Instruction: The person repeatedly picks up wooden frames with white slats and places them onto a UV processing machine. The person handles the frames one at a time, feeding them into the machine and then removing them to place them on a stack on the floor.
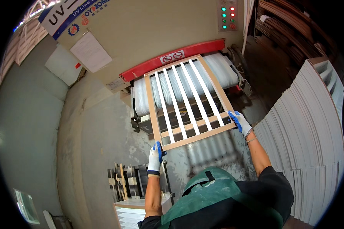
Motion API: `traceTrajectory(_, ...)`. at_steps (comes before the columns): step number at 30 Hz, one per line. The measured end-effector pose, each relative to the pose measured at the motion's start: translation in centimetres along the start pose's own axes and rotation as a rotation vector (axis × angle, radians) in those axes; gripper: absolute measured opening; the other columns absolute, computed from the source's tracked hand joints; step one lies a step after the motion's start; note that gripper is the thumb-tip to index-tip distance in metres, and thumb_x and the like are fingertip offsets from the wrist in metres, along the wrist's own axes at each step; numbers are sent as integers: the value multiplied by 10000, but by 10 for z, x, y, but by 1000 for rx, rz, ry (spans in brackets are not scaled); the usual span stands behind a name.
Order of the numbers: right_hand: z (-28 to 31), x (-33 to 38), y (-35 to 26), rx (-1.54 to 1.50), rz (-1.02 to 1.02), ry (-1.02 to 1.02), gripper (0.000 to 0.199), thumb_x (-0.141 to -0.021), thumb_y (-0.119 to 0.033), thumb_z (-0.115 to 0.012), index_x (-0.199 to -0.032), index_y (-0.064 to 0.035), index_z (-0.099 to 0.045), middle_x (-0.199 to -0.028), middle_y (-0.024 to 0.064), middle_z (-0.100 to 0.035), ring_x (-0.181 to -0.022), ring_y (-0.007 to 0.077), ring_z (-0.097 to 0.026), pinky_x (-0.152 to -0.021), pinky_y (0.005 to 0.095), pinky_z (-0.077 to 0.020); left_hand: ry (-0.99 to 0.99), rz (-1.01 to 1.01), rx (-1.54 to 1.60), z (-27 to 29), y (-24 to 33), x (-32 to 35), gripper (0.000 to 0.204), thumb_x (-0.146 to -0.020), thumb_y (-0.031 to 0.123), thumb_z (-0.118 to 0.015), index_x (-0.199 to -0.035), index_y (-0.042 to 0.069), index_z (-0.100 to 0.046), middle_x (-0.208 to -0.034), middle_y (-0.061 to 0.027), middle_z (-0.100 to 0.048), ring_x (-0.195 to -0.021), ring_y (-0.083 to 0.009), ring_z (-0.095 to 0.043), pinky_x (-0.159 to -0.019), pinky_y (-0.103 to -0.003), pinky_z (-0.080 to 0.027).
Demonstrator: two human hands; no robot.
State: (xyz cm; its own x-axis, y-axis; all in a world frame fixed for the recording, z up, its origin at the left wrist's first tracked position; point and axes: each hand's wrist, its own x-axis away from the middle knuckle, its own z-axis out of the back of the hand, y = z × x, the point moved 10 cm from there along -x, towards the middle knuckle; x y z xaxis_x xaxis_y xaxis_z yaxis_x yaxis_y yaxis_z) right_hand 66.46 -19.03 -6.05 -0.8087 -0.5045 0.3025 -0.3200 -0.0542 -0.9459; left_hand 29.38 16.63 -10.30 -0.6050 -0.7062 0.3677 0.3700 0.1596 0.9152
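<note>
A slatted frame panel, white slats inside a tan-edged border, spans the gap between me and the machine. Its far end rests over the pale textured conveyor belt, close to the red bar. The near end sticks out past the belt, and I hold it by both corners. My left hand, in a white and blue glove, is closed on the near left corner. My right hand, gloved alike, grips the near right corner. Some fingers of each hand are hidden.
A beige machine stands ahead, with a lit control panel. Tall stacked white panels rise on the right; brown sheets lie behind. At lower left are a pallet and another slatted panel. A grey wall runs along the left.
</note>
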Motion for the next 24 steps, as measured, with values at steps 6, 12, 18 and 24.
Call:
traceTrajectory(6, 21, 43, 21, -71, -38, 34, 290, -909, -283, -723, -1073, -54, -656, -846, -14, -599, -734, 103, -627, -617, 254, -497, -48, 1, -95, 1, -23, 44, 596, -1014, 571, -410, -916, 8, -579, -736, -77, -541, -624, -205, -636, -605, -337, -528)
traceTrajectory(12, 48, 104, 42, -70, -50, 114, 305, -903, -287, -724, -1038, -21, -663, -824, -2, -611, -727, 134, -641, -648, 278, -518, -122, -35, -98, -12, -10, 116, 507, -1065, 448, -385, -900, 3, -563, -751, -95, -550, -668, -207, -642, -664, -335, -533)
traceTrajectory(18, 69, 148, 50, -69, -111, 199, 337, -887, -310, -737, -1019, -5, -680, -788, 28, -609, -706, 156, -648, -611, 299, -528, -199, -189, -276, -23, -14, 154, 468, -1072, 388, -380, -885, -9, -543, -740, -141, -580, -667, -235, -640, -666, -361, -515)
traceTrajectory(24, 82, 173, 56, -48, -113, 239, 264, -935, -298, -678, -949, -35, -672, -761, 38, -646, -689, 154, -683, -600, 270, -525, -200, -104, -257, -26, -14, 175, 543, -1054, 453, -370, -844, -5, -571, -684, -124, -593, -653, -247, -615, -673, -365, -476)
